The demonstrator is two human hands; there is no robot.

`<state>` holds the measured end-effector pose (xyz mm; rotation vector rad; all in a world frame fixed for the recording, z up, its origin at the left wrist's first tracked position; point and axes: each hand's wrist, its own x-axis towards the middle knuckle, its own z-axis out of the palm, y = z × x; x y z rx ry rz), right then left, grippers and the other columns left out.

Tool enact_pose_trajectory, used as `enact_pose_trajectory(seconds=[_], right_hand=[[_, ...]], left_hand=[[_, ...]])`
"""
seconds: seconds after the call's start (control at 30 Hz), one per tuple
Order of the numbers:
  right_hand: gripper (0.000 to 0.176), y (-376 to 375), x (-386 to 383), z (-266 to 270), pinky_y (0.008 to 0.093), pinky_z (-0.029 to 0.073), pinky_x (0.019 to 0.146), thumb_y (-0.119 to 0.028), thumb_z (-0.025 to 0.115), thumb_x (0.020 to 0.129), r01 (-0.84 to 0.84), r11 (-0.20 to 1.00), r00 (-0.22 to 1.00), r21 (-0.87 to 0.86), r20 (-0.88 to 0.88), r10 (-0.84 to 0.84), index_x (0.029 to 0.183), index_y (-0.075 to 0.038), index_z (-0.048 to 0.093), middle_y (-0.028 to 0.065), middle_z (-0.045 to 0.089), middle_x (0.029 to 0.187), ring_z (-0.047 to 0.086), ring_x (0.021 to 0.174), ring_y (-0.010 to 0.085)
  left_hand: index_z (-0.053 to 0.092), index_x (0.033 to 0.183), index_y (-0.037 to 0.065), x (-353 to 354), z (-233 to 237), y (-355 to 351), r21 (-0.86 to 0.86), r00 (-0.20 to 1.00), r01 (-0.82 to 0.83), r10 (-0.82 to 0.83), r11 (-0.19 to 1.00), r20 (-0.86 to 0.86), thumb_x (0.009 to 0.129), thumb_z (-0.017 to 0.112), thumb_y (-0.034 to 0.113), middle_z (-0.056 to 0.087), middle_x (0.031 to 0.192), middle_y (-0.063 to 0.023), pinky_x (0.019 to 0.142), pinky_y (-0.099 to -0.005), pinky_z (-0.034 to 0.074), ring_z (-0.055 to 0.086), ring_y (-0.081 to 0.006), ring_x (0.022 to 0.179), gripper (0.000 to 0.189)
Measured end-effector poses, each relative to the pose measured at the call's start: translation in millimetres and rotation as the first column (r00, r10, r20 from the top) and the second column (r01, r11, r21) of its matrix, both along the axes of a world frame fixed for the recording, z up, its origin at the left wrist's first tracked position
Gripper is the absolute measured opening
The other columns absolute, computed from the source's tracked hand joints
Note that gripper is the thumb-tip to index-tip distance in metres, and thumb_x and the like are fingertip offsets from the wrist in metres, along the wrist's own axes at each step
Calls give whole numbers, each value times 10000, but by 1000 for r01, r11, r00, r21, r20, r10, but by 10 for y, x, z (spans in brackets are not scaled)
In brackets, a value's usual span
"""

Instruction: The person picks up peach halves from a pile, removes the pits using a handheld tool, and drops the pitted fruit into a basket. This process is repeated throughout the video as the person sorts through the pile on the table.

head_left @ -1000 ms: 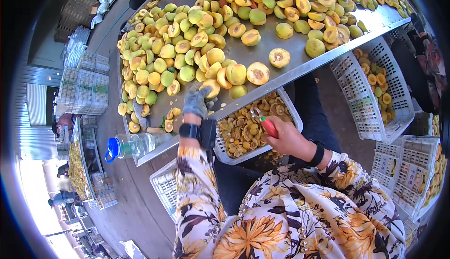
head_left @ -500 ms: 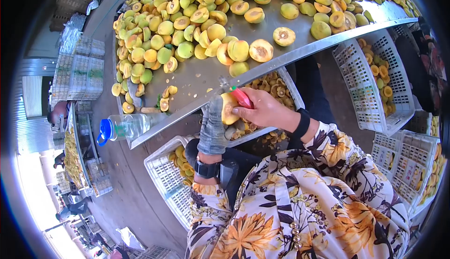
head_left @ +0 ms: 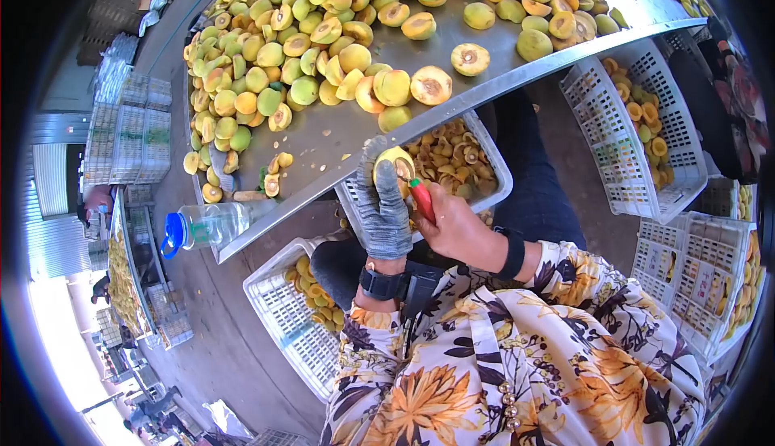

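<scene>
My left hand, in a grey knit glove, holds a yellow-green peach half with its cut face turned to the right. My right hand is bare and closed around the red handle of a small pitting tool with a green collar. The tool's tip is at the peach half's cut face, near the pit; its exact shape is too small to make out. Both hands are just in front of the metal table's edge, above a white crate of small peach scraps and pits.
Many halved peaches lie heaped on the metal table. A blue-capped water bottle lies by its left corner. White crates with peach halves stand at lower left and right. More stacked crates are at far right.
The peach half has turned so its cut face shows. My right hand has moved lower and to the right, bringing the tool against the cut face. My gloved fingers now point upward.
</scene>
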<state>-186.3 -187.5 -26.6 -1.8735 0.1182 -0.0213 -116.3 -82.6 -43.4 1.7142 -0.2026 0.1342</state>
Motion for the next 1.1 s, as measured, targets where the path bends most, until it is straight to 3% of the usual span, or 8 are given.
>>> enact_pose_trajectory(seconds=[0.1,0.3,0.33,0.43,0.5,0.57,0.67,1.1], right_hand=[[229,-5,-23,-27,419,441,558,-56,564,739,-68,998,996,-8,-57,68,906,33,435,258,536,655,559,650,427],[225,-130,26,-87,419,447,549,-52,560,733,-286,954,957,-91,23,289,914,37,462,246,551,647,568,631,410],[205,-161,49,-108,420,447,542,-57,568,731,-304,948,951,-92,22,308,889,35,475,232,560,649,573,621,397],[189,-232,138,-18,416,449,536,-58,567,735,-370,917,929,-148,-47,368,878,31,482,228,566,659,577,617,388],[180,-241,172,-65,401,452,532,-60,562,739,-382,909,923,-166,-26,383,879,25,489,222,564,654,577,599,378],[149,-237,183,-48,384,452,529,-61,539,751,-425,902,900,-80,76,430,873,10,492,167,550,605,580,560,331],[120,-253,172,230,344,439,473,-62,514,762,-462,850,746,255,-406,527,862,-2,486,101,517,562,561,490,241],[93,-146,138,182,207,311,322,-86,496,838,-123,556,548,822,-411,729,920,-53,466,-18,397,559,327,358,44]], left_hand=[[556,1062,-19,-15,-29,-12,32,999,-34,33,999,37,904,487,300,545,1065,-117,833,-314,425,520,-192,951,362],[550,1047,27,165,-35,241,-548,767,33,-373,836,-523,834,585,264,600,916,-91,696,-320,513,605,-201,790,320],[545,1056,18,198,-346,399,193,946,294,-256,936,-200,822,590,265,604,933,-102,710,-328,512,610,-215,798,343],[545,1064,11,160,-223,332,263,973,229,-217,937,-71,823,589,257,608,931,-98,725,-330,507,611,-219,790,347],[542,1073,9,94,-79,187,-123,972,99,-122,987,-202,818,597,243,611,934,-100,739,-332,502,613,-222,787,351],[532,1091,8,81,46,157,-542,884,-61,-206,838,-419,811,607,235,610,938,-104,719,-322,508,613,-218,790,368],[530,1076,7,117,-52,245,-554,860,41,-311,831,-404,803,618,227,606,932,-101,682,-317,516,613,-219,778,362],[543,1024,24,128,-176,296,-480,862,32,-267,877,-431,809,616,290,609,892,-104,543,-308,535,615,-206,675,350]])
